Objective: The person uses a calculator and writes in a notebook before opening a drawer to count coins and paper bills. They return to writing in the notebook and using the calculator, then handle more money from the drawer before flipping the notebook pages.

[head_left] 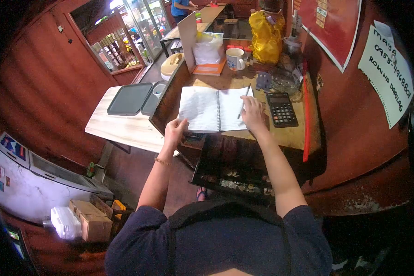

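Presently: wooden counter (285, 135); coin drawer (234, 171) open beneath; spiral notebook (207, 108) lying open on counter; calculator (281, 109) just beside it; left hand (175, 131) pinching lower-left page corner; right hand (253, 115) on right page, closed around pen (244, 101).

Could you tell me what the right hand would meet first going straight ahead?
Likely the white mug beyond the notebook; the right hand, holding a pen, points that way, though depth is unclear.
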The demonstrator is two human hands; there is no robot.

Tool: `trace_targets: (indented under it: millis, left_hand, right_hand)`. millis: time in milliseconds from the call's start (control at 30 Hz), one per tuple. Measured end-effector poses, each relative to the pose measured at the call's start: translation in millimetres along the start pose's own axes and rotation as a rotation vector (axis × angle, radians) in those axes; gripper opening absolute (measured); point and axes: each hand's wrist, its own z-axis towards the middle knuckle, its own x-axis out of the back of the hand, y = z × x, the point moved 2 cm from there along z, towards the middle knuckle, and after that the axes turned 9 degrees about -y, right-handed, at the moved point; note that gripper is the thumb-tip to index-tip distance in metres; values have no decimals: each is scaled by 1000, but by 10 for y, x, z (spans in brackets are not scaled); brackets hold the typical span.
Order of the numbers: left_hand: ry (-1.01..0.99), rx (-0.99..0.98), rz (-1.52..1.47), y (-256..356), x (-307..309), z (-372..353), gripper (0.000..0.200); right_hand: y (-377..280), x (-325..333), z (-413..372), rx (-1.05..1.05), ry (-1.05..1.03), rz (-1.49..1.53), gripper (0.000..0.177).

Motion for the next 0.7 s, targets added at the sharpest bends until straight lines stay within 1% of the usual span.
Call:
trace_targets:
  millis: [33, 67, 133, 167, 200, 233, 267, 300, 333, 367, 400, 433, 467, 500, 533, 567, 600, 633, 667, 700]
  left_hand:
    - [-11, 65, -100, -13, -14, -9, 31]
    - [-20, 73, -103, -40, -36, -16, 31]
    - [-6, -16, -445, -132, -89, -21, 33]
    - [-35, 53, -462, -258, -65, 26, 32]
    - [-32, 46, -428, -331, -35, 57, 32]
    - [12, 64, -381, -240, -26, 11, 30]
    - [47, 183, -245, 151, -2, -178, 30]
    - [4, 18, -338, -88, -8, -87, 31]
    - [-91, 143, -427, -180, 37, -62, 32]
    - [-57, 67, -452, -131, 6, -69, 29]
    - [-24, 77, -490, -186, -4, -34, 27]
    - [-42, 68, -567, -260, -19, -8, 26]
    - [-31, 95, -586, -129, -37, -96, 26]
    - [-27, 94, -554, -191, -41, -68, 29]
    - [-20, 95, -523, -268, -21, -30, 31]
    - [-22, 129, -524, -294, -20, -24, 31]
    - [9, 104, -560, -211, -53, -70, 29]
    - [-19, 90, -566, -180, -44, -75, 27]
    - [-47, 78, -570, -195, -38, -81, 25]
    - [-76, 43, -539, -276, -15, -36, 24]
  right_hand:
    - [-20, 18, -6, 47, -13, -35, 35]
    - [-22, 20, -24, 92, -30, -70, 35]
    - [69, -39, -32, 41, -60, -90, 36]
    - [70, -57, -33, 42, -41, -96, 37]
    - [71, -78, -32, 38, -26, -101, 38]
    - [96, -96, -7, 72, 29, -70, 38]
    - [136, -118, -7, 97, 74, -40, 39]
    - [155, -107, 6, 137, 157, -30, 39]
    - [136, -47, -3, 181, 244, -26, 39]
    - [80, 52, -59, 177, 242, 30, 33]
    - [7, 171, -78, 179, 248, 86, 28]
    - [-94, 300, -160, 267, 323, 7, 23]
    - [-297, 466, -353, 302, 302, 10, 21]
    - [-362, 443, -593, 343, 291, 4, 21]
    - [-437, 409, -845, 463, 281, 15, 20]
    - [-396, 282, -1114, 510, 207, 63, 26]
    - [-461, 293, -1304, 536, 53, 110, 22]
    - [-425, 199, -1501, 446, -49, 98, 23]
    - [-273, 35, -1646, 305, -166, 80, 21]
    - [-130, -100, -1747, -2, -370, 62, 22]
